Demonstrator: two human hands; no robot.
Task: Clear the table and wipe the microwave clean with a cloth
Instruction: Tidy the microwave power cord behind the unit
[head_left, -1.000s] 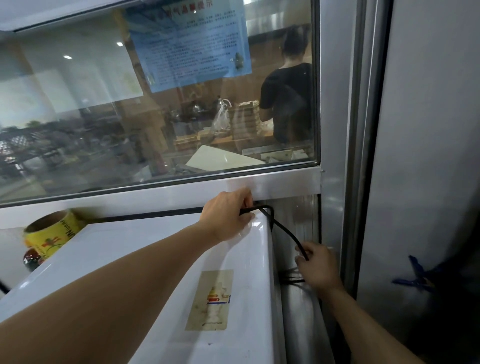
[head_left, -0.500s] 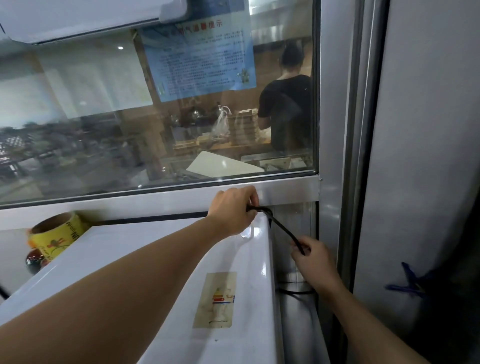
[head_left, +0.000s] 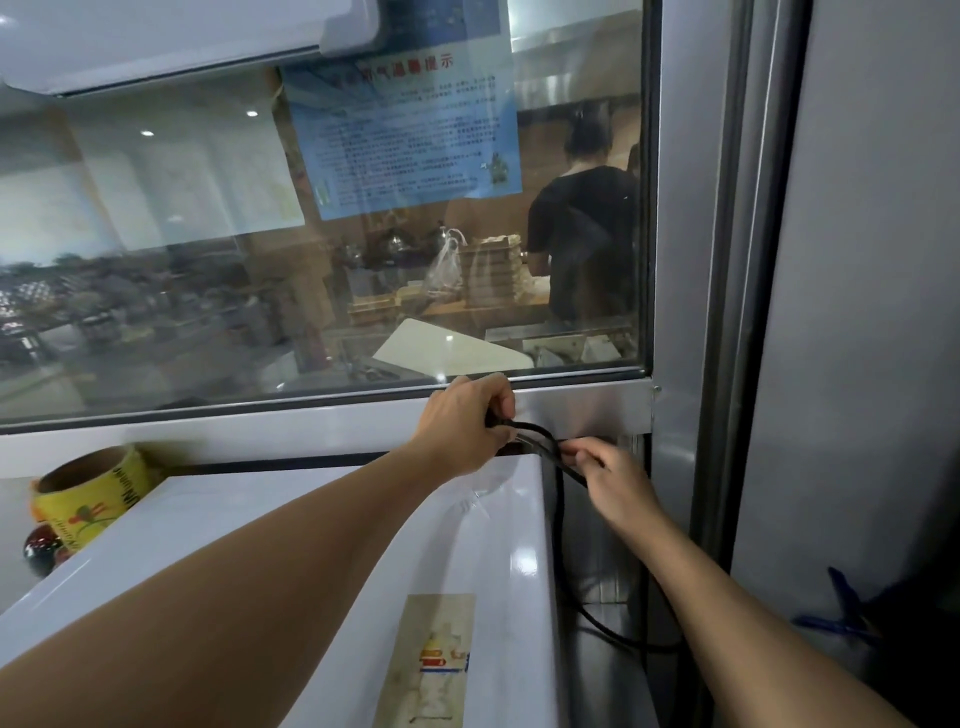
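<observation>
Black rubbery cord (head_left: 558, 514) in both hands

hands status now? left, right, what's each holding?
Left hand: closed, holding the black cord.
Right hand: closed, pinching the same cord.

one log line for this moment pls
left hand: grips cord | right hand: pinches cord | where: microwave back right corner | cloth: unseen

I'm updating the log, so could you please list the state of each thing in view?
Left hand: grips the cord.
Right hand: pinches the cord.
Cord: held at the microwave's back corner, slack below.
Microwave: upright, sticker on top.
Tape roll: tilted behind the microwave.
</observation>
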